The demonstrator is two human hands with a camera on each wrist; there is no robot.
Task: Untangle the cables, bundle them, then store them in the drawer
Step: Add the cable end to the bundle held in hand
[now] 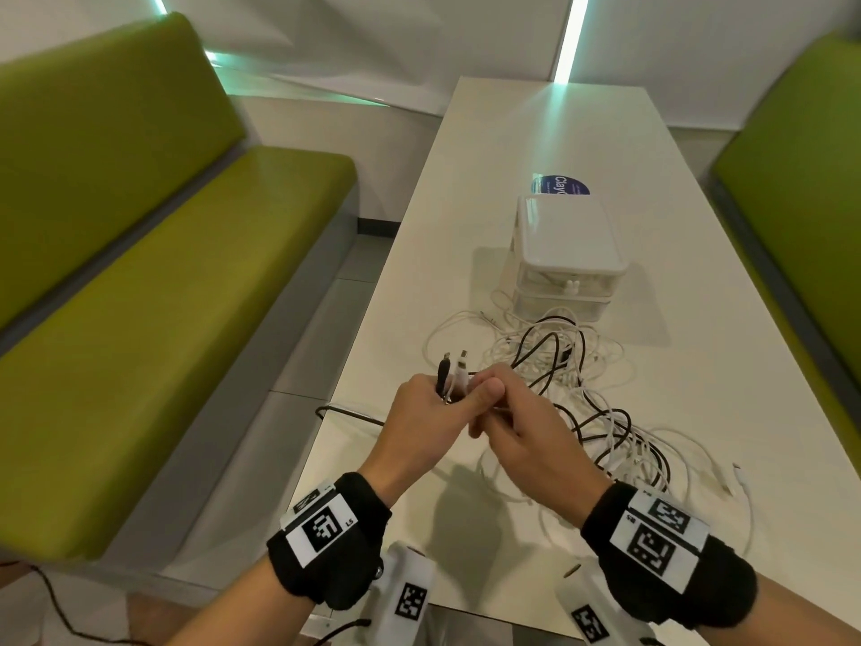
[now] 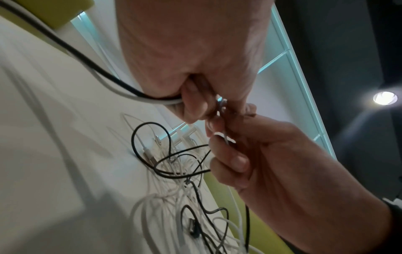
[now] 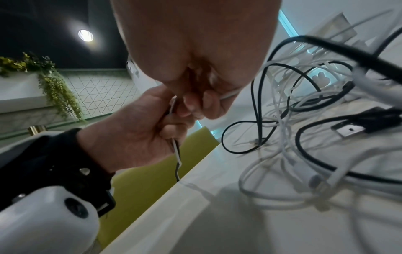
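Observation:
A tangle of white and black cables lies on the white table, between my hands and a small white drawer unit. My left hand grips a black cable and a white cable, their plug ends sticking up above the fist. My right hand meets it from the right and pinches a thin white cable. In the left wrist view the held black and white cables run off to the upper left. A black USB plug lies in the pile.
Green benches flank the table on both sides. A blue round sticker lies behind the drawer unit. One black cable hangs over the table's left edge. Loose white cable ends trail at the right.

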